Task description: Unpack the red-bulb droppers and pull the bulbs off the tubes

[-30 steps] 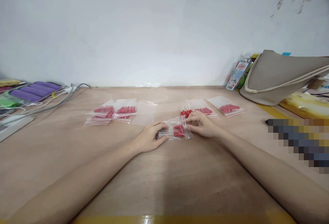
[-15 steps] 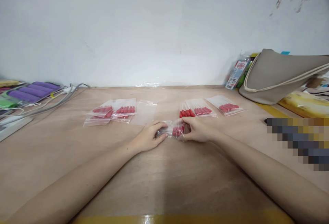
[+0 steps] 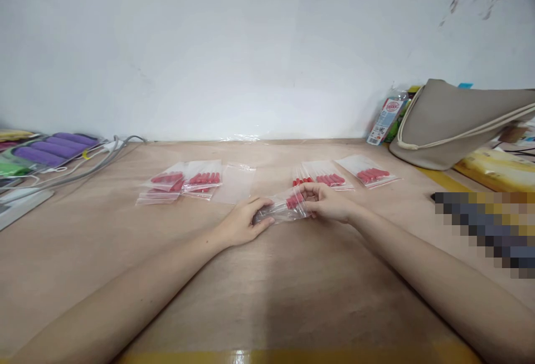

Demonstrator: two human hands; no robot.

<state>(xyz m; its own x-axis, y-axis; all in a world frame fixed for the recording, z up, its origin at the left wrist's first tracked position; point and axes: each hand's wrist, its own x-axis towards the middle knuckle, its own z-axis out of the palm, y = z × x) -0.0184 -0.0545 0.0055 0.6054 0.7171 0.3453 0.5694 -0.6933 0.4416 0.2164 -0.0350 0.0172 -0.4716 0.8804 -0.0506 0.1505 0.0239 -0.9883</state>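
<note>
A clear plastic zip bag (image 3: pixel 279 212) stretches between my two hands, with thin pale shafts and red-handled ends (image 3: pixel 295 200) inside it. My left hand (image 3: pixel 242 223) is closed round the bag's left end. At the right end, my right hand (image 3: pixel 328 202) pinches the bag's edge beside the red ends; its fingertips are partly hidden. Just behind this hand lie several loose red-handled sticks (image 3: pixel 301 181). A flat bag with nothing visible in it (image 3: pixel 238 183) lies behind my left hand.
Filled zip bags (image 3: pixel 203 170) overlap at the left, and more red-handled sticks on bags (image 3: pixel 371 174) lie at the right. Grey cables (image 3: pixel 104 155) and a purple padded item (image 3: pixel 58 149) are far left. A beige drawstring bag (image 3: pixel 451 124) stands right, near the wall.
My right hand has shifted slightly right and up, drawing the bag's right end straighter. The red ends now sit further inside the bag, tilted. My left hand has stayed put.
</note>
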